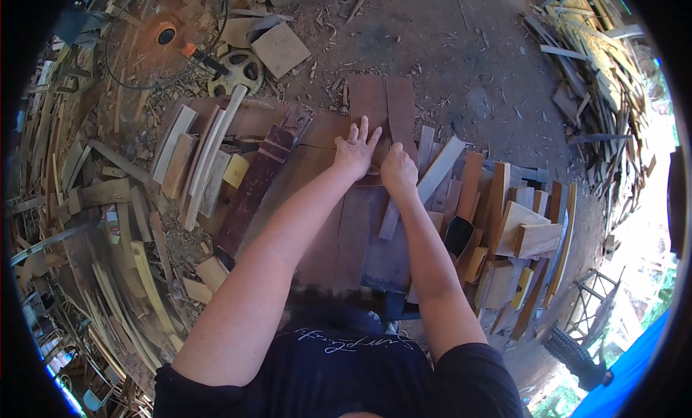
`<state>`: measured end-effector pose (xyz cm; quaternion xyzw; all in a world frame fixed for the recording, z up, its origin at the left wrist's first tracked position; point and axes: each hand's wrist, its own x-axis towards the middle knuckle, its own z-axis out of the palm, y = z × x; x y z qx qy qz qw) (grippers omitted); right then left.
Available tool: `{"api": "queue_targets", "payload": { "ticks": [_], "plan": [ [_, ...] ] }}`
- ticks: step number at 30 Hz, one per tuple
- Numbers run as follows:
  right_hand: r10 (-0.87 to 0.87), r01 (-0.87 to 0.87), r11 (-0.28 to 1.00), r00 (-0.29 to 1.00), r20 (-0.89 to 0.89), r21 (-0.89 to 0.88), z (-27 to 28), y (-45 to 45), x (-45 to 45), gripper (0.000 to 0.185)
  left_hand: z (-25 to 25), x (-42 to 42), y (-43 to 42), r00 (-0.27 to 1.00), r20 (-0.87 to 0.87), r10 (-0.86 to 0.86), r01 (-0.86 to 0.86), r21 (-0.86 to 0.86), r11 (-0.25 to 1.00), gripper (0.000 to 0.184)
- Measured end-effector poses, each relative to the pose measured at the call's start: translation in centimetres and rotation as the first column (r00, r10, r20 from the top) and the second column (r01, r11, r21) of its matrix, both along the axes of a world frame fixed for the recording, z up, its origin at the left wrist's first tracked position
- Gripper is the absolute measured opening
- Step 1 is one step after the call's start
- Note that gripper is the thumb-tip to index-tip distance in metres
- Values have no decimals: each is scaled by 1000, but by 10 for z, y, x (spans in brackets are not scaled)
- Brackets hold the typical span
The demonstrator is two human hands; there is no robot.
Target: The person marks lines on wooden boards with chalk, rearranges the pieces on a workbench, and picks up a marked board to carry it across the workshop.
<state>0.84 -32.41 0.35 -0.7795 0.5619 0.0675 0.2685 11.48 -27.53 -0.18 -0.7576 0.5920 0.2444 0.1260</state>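
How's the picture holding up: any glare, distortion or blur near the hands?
Head view: heavy fisheye bending, black corners; head view: white, washed-out glare at the right edge, beyond the wood pile; head view: left hand and right hand are in softer light, outlines readable, but whatever the right fist may grip is too indistinct to identify.

A flat reddish-brown wooden board [367,98] lies straight ahead, a dark line running lengthwise.

Comes to one left hand [355,156], one right hand [398,173], two bare forearms [277,256], one fan [166,36], one spoked base [234,75], one squarish panel [281,50], one dark-red board [256,187], one black shirt [331,375]; among wood strips [151,288], too many to count.
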Motion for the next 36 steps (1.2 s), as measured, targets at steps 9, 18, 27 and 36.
{"api": "queue_targets", "payload": {
  "ticks": [9, 18, 27, 36],
  "plan": [
    [-5, 6, 1000, 999, 41, -18, -7, -9, 3, 18, -3, -4, -3, 999, 32, 22, -22, 18, 1000, 99],
    [5, -2, 998, 999, 46, -66, -14, -19, 19, 20, -7, -3, -4, 999, 19, 39, -40, 15, 999, 102],
    [-40, 42, 999, 997, 66, -31, -14, -7, 11, 20, -2, -2, -1, 999, -12, 32, -31, 10, 999, 100],
    [20, -22, 999, 999, -41, -37, -8, 2, 1, 23, -9, -1, -1, 1000, -14, 22, -22, -2, 1000, 105]
  ]
}}
